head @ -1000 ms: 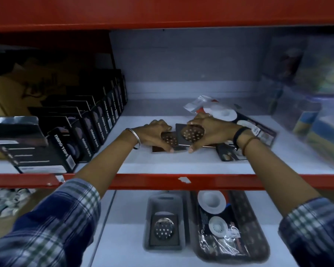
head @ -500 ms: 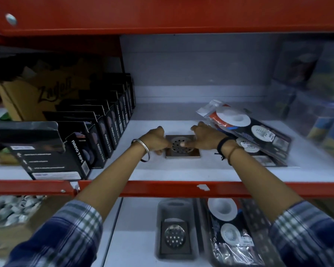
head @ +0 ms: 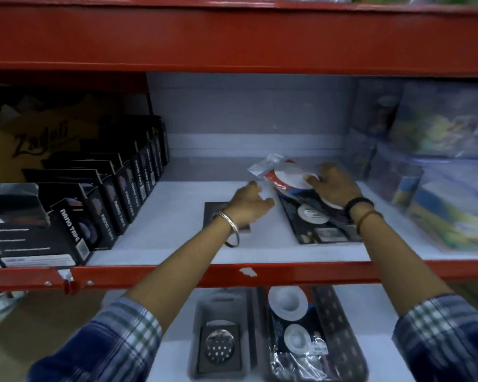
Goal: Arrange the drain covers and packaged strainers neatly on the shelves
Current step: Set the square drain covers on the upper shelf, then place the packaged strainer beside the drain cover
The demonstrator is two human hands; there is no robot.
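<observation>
- Head view: I see both bare arms reaching over the red front rail (head: 260,271) onto the white middle shelf (head: 177,238).
- My left hand (head: 249,202) hangs over the far right corner of a dark square drain cover (head: 218,213) lying flat on the shelf; the fingers are loosely curled and hold nothing.
- A metal bangle (head: 229,227) sits on that wrist, above the cover.
- My right hand (head: 334,186) lies palm down, fingers spread, on the top packaged strainer (head: 284,177); whether it grips the pack or only presses it I cannot tell.
- That pack is tilted and rests on a second packaged strainer (head: 315,216) lying flat, just right of the drain cover.
- Black tape boxes (head: 105,202) stand in a row at the left of the shelf.
- Blurred plastic-wrapped goods (head: 439,175) fill the right end.
- On the lower shelf, a grey tray (head: 221,301) holds another drain cover (head: 220,344), beside a dark basket (head: 340,326) holding more bagged strainers (head: 293,326).
</observation>
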